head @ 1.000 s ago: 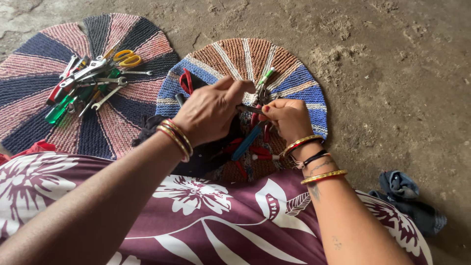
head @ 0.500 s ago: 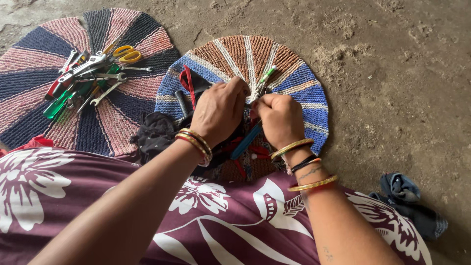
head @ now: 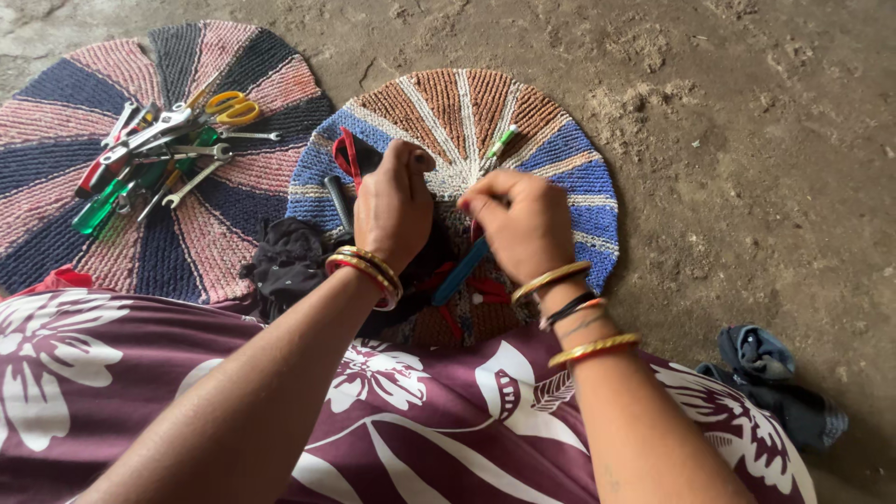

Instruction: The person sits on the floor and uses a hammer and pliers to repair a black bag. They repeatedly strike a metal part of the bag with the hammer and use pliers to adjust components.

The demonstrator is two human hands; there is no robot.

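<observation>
Hands [head: 397, 201] [head: 523, 224] on round woven mat [head: 560, 159].

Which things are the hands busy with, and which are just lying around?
In use:
left hand and right hand, pressed on something small and hidden
brown-and-blue round mat under them
blue-handled tool beneath the right hand

Lying about:
pile of wrenches and yellow scissors on the pink-and-navy mat
black cloth
green pen

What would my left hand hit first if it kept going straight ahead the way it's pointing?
Probably the woven mat itself: the left hand points up the picture over its bare brown-and-white centre. The red-handled tool lies just left of that line.
</observation>
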